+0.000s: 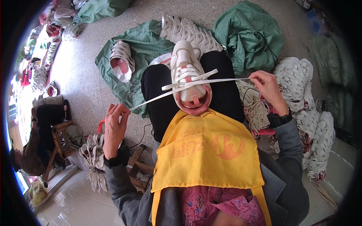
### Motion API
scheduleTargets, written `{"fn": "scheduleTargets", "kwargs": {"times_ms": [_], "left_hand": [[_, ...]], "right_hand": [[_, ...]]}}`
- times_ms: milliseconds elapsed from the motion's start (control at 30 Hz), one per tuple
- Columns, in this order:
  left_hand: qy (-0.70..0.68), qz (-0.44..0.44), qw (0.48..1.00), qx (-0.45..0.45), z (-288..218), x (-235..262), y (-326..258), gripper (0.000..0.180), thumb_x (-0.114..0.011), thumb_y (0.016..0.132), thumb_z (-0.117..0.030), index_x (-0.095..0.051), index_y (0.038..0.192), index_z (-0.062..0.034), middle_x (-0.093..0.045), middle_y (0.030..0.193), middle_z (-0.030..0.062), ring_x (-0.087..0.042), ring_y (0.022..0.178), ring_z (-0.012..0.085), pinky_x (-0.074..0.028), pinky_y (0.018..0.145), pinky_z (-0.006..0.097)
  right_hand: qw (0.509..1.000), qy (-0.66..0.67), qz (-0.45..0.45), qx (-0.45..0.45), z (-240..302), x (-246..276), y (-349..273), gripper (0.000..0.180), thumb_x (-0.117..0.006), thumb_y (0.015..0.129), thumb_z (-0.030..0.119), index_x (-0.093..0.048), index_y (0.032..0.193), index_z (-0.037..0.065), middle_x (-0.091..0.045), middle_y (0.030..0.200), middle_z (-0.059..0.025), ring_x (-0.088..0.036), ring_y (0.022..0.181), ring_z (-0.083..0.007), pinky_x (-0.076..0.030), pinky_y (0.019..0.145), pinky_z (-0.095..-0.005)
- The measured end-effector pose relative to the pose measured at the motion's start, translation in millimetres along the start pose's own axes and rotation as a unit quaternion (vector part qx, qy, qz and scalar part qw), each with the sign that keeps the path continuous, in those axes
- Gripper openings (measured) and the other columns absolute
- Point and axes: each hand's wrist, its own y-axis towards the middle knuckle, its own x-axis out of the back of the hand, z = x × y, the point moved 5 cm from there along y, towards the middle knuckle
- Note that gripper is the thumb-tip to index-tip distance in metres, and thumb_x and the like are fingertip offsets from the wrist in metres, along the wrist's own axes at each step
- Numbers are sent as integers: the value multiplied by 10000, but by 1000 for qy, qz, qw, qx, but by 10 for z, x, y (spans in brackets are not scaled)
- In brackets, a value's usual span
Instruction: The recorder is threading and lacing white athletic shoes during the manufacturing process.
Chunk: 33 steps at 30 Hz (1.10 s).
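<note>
A white sneaker (pixel 183 56) with a pink lining rests across my lap, its toe pointing away from me and its opening toward me. The white shoelace (pixel 226 80) is threaded through its eyelets, and the two ends cross over the tongue. Out to the left, my left hand (pixel 115 128) is closed in a pinch on one lace end. My right hand (pixel 267 88), out to the right, pinches the other end. Both ends are drawn out nearly straight to the sides. The yellow apron (pixel 207 150) meets the sneaker's heel.
Green sacks (pixel 247 37) lie beyond my knees, with a row of white shoes (pixel 188 32) between them. A single shoe (pixel 122 62) is on the left sack. Loose laces (pixel 254 111) and stacked shoes (pixel 294 83) are at right. Another person (pixel 36 139) sits far left.
</note>
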Motion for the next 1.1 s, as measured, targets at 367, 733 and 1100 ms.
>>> {"fn": "scheduleTargets", "kwargs": {"times_ms": [367,733,1100], "left_hand": [[-78,-125,989,13,-618,561,917,60,-642,925,-33,-615,888,6,-561,678,93,-521,610,140,-412,579,313],[-269,62,954,119,-787,-649,257,133,-685,899,-26,-566,856,13,-546,653,58,-492,582,86,-403,549,280],[-315,56,938,132,-673,-743,241,122,-639,976,-22,-572,875,-32,-533,731,-48,-475,679,18,-375,603,202]], "right_hand": [[958,244,137,-58,245,161,932,110,-649,972,114,-648,928,13,-657,766,-12,-631,607,-83,-536,571,-243],[876,366,250,-188,524,-754,113,138,-649,996,122,-655,976,-14,-698,821,-80,-693,679,-121,-592,607,-252],[959,168,177,-142,351,-521,111,213,-695,957,139,-620,824,-10,-626,640,-35,-634,555,-100,-509,489,-266]]}}
